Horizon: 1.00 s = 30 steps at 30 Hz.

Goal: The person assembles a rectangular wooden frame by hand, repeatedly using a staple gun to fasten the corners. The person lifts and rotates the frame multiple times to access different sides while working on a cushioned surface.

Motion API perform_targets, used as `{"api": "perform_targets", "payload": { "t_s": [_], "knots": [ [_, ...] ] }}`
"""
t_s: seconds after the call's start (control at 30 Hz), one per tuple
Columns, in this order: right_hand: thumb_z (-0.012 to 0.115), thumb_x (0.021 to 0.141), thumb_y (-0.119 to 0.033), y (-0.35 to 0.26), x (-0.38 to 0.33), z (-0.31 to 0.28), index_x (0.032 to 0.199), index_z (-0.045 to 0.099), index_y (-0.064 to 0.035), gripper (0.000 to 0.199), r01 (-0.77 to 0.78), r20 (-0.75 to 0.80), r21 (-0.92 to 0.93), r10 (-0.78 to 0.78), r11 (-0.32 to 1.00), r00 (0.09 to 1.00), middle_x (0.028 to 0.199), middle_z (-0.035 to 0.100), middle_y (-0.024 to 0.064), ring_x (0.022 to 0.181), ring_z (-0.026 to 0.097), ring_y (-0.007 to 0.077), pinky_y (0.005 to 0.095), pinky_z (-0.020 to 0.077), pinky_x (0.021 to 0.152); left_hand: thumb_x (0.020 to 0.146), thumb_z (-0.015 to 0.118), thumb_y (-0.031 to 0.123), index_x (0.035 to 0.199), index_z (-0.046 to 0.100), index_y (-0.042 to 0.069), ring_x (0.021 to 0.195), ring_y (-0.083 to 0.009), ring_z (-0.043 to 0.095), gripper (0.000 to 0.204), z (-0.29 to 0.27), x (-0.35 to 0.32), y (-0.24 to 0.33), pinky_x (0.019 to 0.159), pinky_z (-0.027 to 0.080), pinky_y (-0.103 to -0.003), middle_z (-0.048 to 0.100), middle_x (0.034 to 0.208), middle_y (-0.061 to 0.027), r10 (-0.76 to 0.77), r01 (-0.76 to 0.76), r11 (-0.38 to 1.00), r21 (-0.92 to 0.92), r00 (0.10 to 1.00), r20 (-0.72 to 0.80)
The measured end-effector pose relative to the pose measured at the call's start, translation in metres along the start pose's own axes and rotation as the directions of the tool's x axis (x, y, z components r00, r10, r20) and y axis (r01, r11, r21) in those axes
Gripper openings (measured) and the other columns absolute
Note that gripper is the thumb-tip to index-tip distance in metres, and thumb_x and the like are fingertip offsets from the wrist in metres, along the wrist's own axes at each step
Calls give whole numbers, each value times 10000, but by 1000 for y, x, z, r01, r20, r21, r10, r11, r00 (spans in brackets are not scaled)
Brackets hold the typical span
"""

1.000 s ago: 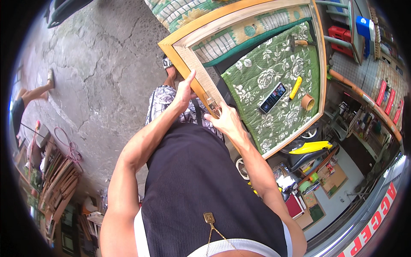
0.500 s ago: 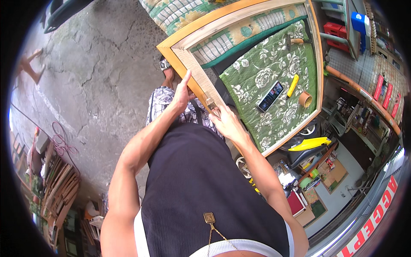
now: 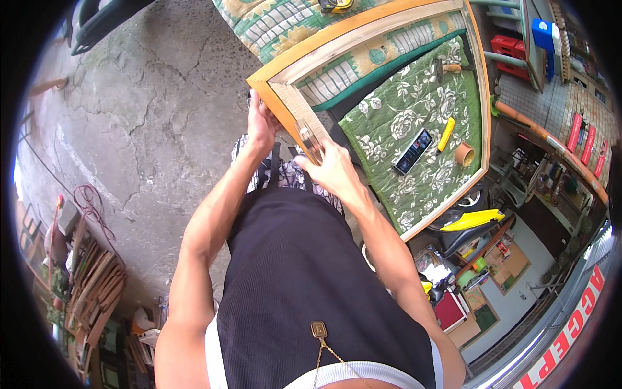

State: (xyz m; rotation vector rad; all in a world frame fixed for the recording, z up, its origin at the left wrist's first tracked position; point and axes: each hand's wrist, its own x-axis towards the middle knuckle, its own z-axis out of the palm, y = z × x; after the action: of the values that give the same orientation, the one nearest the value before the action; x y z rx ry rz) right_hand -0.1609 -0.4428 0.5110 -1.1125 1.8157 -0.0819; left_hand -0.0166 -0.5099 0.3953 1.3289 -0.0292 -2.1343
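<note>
A large wooden frame (image 3: 363, 27), orange-yellow along its outer edge and paler inside, lies before me on quilted cloths. At its near-left corner, my left hand (image 3: 262, 126) grips the outer edge, fingers partly hidden against the wood. In my right hand (image 3: 334, 167) is a flat paintbrush (image 3: 307, 131) with a metal band, slightly blurred, held against the frame's near side. Inside the frame, a green floral quilt (image 3: 389, 188) carries a phone (image 3: 413, 152), a yellow utility knife (image 3: 446, 134), a small brown cup (image 3: 464, 154) and a hammer (image 3: 450, 67).
Beyond the frame, a tape measure (image 3: 336, 5) rests on a patterned quilt (image 3: 259, 29). Cracked concrete floor (image 3: 142, 129) stretches to the left, with stacked wood scraps (image 3: 97, 279) at lower left. A yellow-and-black vehicle part (image 3: 472, 220) sits below the frame at right.
My left hand has slid up the edge toward the corner and curled round it. My right hand and the paintbrush have shifted slightly up and left along the near side.
</note>
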Motion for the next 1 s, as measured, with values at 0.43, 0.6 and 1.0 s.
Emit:
{"api": "perform_targets", "payload": {
  "t_s": [0.43,0.6,1.0],
  "knots": [
    [741,696,-345,-34,48,9,962,612,64,505,-7,-3,-81,7,997,1000,893,645,280,884,643,392,425,510,784,881,267,703,1288,469,17,1107,-221,532,822,7,8,29,978,377,-364,579,1203,-106,41,-42,998,-54,999,-26],
    [726,697,-363,-22,58,30,793,605,23,416,-67,-112,-129,52,989,992,743,656,212,744,660,372,453,524,666,835,295,758,1264,491,6,1099,-225,525,888,7,14,27,969,369,-358,580,1199,-108,7,-18,993,-116,996,-92],
    [693,706,-554,-14,26,-42,775,622,47,609,11,-316,160,41,987,948,688,626,247,695,646,390,435,504,640,879,604,443,1237,502,26,1006,-189,592,559,-11,12,35,881,450,-322,596,1131,-94,169,-139,915,379,985,-47]
  ]
}}
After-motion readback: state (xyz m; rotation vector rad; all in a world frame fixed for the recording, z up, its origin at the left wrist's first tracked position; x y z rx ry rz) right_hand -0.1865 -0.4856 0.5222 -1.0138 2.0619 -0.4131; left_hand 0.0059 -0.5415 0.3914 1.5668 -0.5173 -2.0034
